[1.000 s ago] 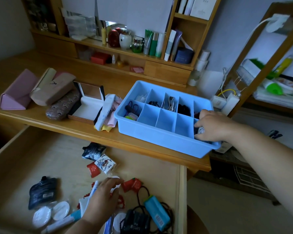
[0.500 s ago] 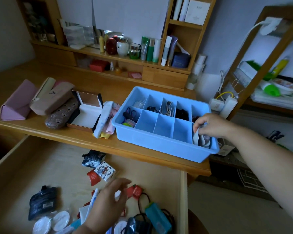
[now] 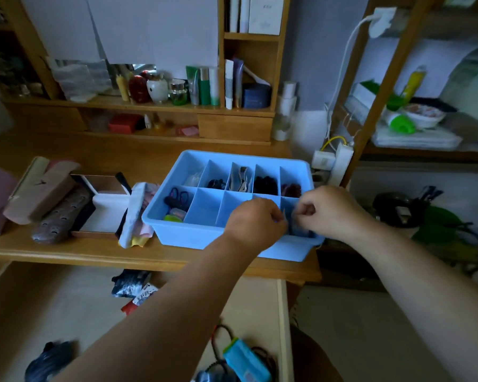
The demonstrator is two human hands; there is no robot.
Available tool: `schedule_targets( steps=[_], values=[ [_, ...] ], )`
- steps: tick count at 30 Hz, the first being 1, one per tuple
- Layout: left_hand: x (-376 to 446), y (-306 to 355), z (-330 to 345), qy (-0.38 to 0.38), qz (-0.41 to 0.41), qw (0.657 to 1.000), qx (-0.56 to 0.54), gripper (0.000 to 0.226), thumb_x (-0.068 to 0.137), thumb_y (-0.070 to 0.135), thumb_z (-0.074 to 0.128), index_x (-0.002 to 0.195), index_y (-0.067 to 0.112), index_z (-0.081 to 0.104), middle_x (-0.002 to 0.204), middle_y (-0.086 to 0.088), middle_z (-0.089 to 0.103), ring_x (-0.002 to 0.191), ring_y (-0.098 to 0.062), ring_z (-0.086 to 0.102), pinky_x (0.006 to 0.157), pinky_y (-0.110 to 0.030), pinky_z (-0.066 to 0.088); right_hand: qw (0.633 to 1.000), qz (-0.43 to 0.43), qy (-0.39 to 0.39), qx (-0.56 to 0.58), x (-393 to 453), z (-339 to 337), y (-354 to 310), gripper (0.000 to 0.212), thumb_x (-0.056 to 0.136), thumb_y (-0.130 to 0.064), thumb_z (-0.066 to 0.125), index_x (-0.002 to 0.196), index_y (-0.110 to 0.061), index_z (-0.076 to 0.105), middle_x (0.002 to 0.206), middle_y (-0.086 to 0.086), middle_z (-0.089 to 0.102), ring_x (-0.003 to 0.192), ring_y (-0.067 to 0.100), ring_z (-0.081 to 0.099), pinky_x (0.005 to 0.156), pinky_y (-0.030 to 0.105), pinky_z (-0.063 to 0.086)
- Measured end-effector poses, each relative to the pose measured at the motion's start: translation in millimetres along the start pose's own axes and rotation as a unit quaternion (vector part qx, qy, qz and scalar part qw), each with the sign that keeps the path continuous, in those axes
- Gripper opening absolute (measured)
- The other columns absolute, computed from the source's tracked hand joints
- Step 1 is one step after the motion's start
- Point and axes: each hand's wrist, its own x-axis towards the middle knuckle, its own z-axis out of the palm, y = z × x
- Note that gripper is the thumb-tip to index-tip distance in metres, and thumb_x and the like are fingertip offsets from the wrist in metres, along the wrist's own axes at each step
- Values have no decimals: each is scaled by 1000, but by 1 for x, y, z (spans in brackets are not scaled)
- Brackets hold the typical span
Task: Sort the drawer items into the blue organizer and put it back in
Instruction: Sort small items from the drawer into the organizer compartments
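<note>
The light blue plastic organizer tray (image 3: 177,232) with ten compartments in two rows sits on the wooden worktop (image 3: 94,255), near its right front edge, above the open pale wooden drawer (image 3: 282,312). Both hands meet over the tray's front right compartment. The left hand (image 3: 255,223) has its fingers curled in toward the palm; the right hand (image 3: 329,209) is curled likewise. Between them a small pale item is only partly visible, and I cannot tell which hand pinches it or what it is.

In the back row, a clear packet lies in the leftmost compartment, dark hair ties (image 3: 215,183) in the next, flat patterned pieces (image 3: 240,177) in the middle, a black bundle (image 3: 265,185) in the fourth, and dark reddish items (image 3: 291,190) in the last. The front left compartment holds small scissors with purple handles (image 3: 178,195) above a green and pink piece. The next two front compartments show only their blue floors.

In the drawer lie a black foil packet (image 3: 129,282), a white and red printed sachet (image 3: 144,296) and a blue rectangular case (image 3: 246,359) on dark cords.
</note>
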Motion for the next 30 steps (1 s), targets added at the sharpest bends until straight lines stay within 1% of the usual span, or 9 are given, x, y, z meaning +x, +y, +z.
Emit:
schedule_targets(
  steps=[4,9,11,15,19,23,26,28,30],
  values=[
    [6,-4,11,6,-21,1000,12,14,85,43,58,77,31,60,65,7,59,70,-17,59,54,-23,40,999,13,-20,30,-2,-1,1,17,76,-29,72,65,-28,59,57,-12,59,55,-2,54,47,16,31],
    [5,-8,13,11,-8,1000,7,8,84,43,57,81,36,58,74,10,59,72,-14,57,53,-21,37,989,-46,-143,13,8,-20,4,19,76,-15,69,82,-33,67,71,-17,64,71,-3,61,59,15,47],
    [4,-9,13,13,-4,1000,3,7,85,41,57,83,35,59,78,11,60,73,-14,57,53,-20,36,985,-61,-163,-7,16,-30,8,24,80,-14,68,78,-37,68,70,-20,64,67,-5,60,56,10,41],
    [7,-12,11,15,5,998,-61,17,84,30,60,101,32,58,83,11,61,75,-13,56,59,-23,42,991,-70,-88,78,39,-42,20,20,84,-11,68,80,-31,70,73,-18,64,64,-12,56,58,2,38],
    [10,-9,6,3,23,982,-188,36,79,35,70,111,29,55,91,16,59,66,-5,49,62,-24,42,968,33,-44,246,47,-31,35,14,90,-2,58,90,-13,67,70,2,66,56,6,60,55,16,48],
    [20,-3,3,70,25,973,-218,17,89,30,61,101,18,60,80,9,60,69,-6,54,59,-19,44,925,90,-18,368,41,-12,31,12,92,0,53,92,-4,64,65,6,63,54,9,60,47,15,47],
    [28,-2,6,105,4,972,-208,12,92,25,54,96,15,60,67,9,55,64,-11,52,54,-22,39,949,107,37,294,38,-15,28,18,89,-5,55,78,-17,63,52,-1,63,49,7,59,49,21,45],
    [29,-3,9,83,-21,973,-213,30,91,24,56,120,19,56,70,13,56,62,-1,52,50,-14,39,967,98,103,214,36,-23,23,11,83,-7,57,76,-12,64,53,-3,63,52,11,63,55,28,50],
    [28,-5,13,57,-34,979,-193,47,91,25,57,137,19,45,76,16,57,66,3,53,47,-7,39,977,76,145,135,33,-30,15,5,80,-9,61,80,-12,65,69,-2,63,69,20,64,67,30,51]
  ],
)
